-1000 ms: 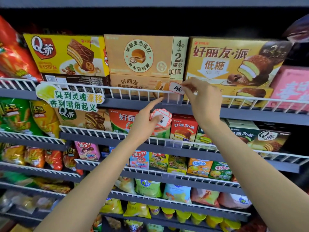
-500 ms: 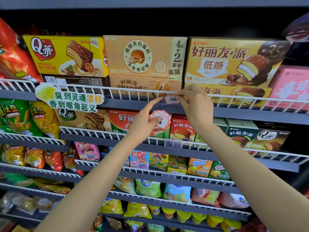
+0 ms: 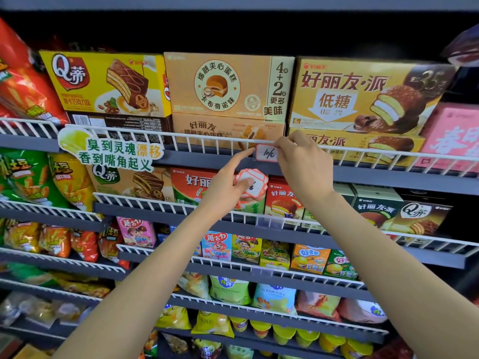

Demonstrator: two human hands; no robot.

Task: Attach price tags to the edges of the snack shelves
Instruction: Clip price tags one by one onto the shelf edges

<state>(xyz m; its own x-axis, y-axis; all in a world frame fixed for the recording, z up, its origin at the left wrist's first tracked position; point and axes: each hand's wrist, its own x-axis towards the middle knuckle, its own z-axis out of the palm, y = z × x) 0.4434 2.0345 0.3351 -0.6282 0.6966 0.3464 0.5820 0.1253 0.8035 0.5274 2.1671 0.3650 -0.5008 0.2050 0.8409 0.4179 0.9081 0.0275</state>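
While the right hand (image 3: 304,168) pinches the right end of a small red-bordered price tag (image 3: 266,153) between thumb and fingertips, the tag sits against the grey front edge of the top shelf (image 3: 388,177), just below its white wire rail (image 3: 207,138). Handwriting on the tag reads roughly "10", though the rest is too small to make out. Left of the tag, the left hand (image 3: 225,189) stretches its index finger up so that the tip touches the tag's left end, and its thumb and remaining fingers clamp a small stack of spare tags (image 3: 252,183) with the same red border; that stack hangs just below the top shelf edge, in front of the red boxes on the next shelf down. Directly behind the tag stand tan cake boxes (image 3: 223,86); left of the tag, a green and yellow promo sign (image 3: 111,151) is clipped to the same rail. Further below the tag, lower shelves carry chip bags and small cartons.
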